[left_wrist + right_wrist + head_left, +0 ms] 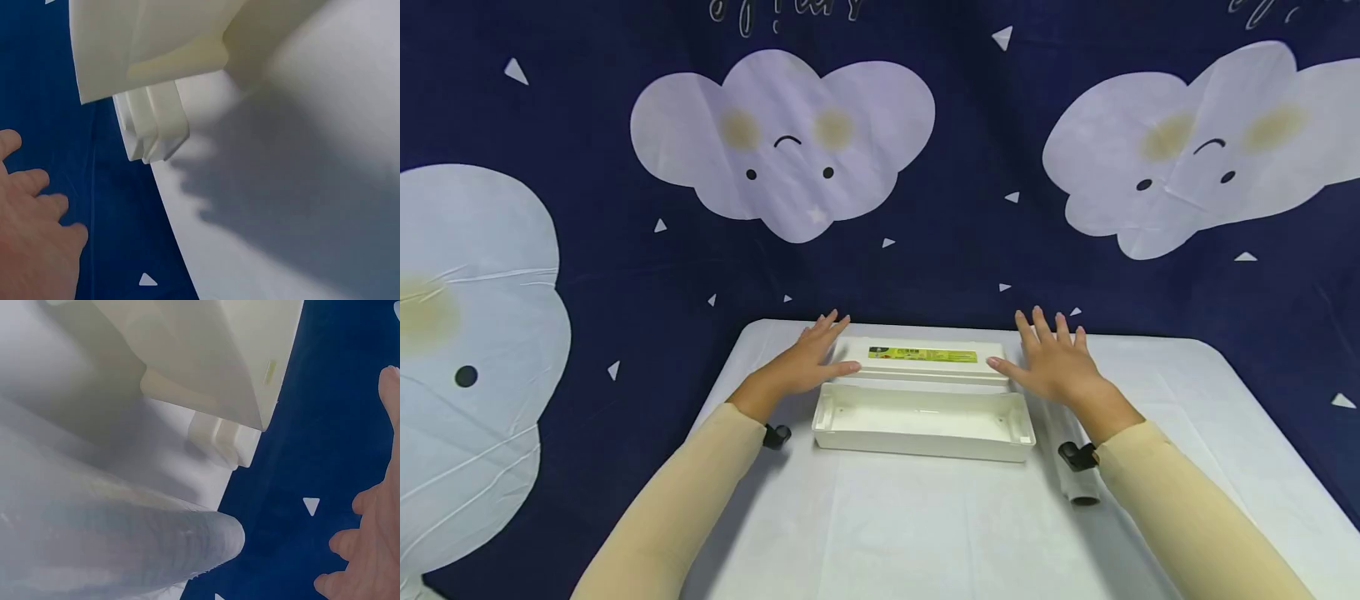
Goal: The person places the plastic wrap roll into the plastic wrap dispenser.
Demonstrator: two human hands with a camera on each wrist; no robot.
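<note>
My left hand [805,360] is spread at the left end of a long white lid-like piece [925,343] with a yellow-green label, the thumb over its near left corner. At its right end my right hand [1056,367] has fingers fanned out and thumb pointing inward. Neither hand grips anything. In front of that piece sits an open white box [917,444], long and shallow, its hollow side up. A roll of clear film [125,544] lies beside the box, partly under my right wrist. Both wrist views show loosely extended fingers beyond the table's far edge.
A white cloth-covered table [895,525] carries these things. Behind it hangs a dark blue curtain [970,267] with pale clouds and small triangles. A black wrist camera [1078,456] sits at my right wrist, over the roll.
</note>
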